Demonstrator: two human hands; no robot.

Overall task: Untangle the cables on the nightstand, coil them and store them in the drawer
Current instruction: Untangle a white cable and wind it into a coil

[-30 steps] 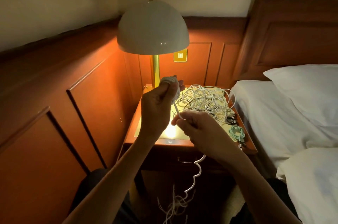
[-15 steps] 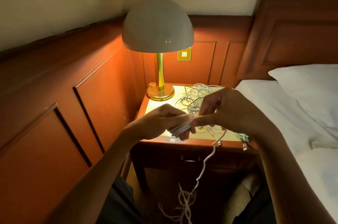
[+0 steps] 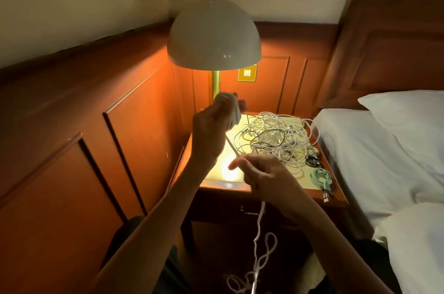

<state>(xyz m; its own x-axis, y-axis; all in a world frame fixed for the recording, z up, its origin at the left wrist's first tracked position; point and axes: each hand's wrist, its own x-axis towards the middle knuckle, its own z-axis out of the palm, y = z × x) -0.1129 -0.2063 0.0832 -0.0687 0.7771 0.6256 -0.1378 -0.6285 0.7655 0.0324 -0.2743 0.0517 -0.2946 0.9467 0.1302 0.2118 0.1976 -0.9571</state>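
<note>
Left hand (image 3: pixel 211 125), up beside the brass-stemmed dome lamp (image 3: pixel 213 36), grips a small coil of white cable (image 3: pixel 234 113). The coil's free length slants down into the right hand (image 3: pixel 264 178), whose fingers close round it, then dangles below the wooden nightstand (image 3: pixel 223 185). Just behind the hands, a tangled pile of white and black cables (image 3: pixel 276 140) lies on the nightstand top.

Bare arms over dark-clothed knees.
The left hand (image 3: pixel 211 132) and right hand (image 3: pixel 266 179) are bare, the left forearm (image 3: pixel 168 209) and right forearm (image 3: pixel 319 221) are uncovered to the frame's edge; dark cloth (image 3: pixel 125 231) covers both knees.
</note>
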